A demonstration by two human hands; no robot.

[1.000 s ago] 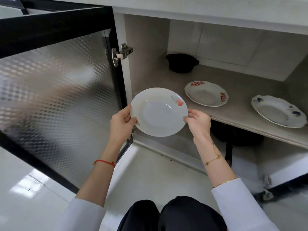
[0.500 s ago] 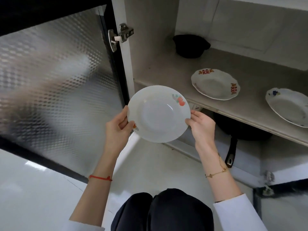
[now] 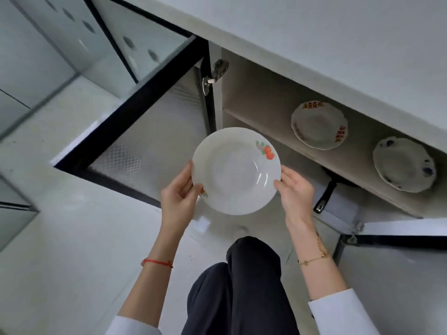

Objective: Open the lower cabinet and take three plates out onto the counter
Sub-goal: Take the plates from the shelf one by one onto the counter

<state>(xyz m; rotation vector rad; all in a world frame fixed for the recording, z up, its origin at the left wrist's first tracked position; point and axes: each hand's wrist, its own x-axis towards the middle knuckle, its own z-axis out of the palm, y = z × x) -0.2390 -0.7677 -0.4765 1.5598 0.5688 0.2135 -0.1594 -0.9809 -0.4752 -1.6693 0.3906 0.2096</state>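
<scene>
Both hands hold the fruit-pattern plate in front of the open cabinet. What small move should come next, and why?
Probably lift the plate up onto the counter: the left hand and right hand grip its rim, it is clear of the shelf, and two plates remain there.

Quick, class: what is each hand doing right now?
Left hand: closed on the rim of the white plate.
Right hand: closed on the opposite rim of the same plate.
</scene>
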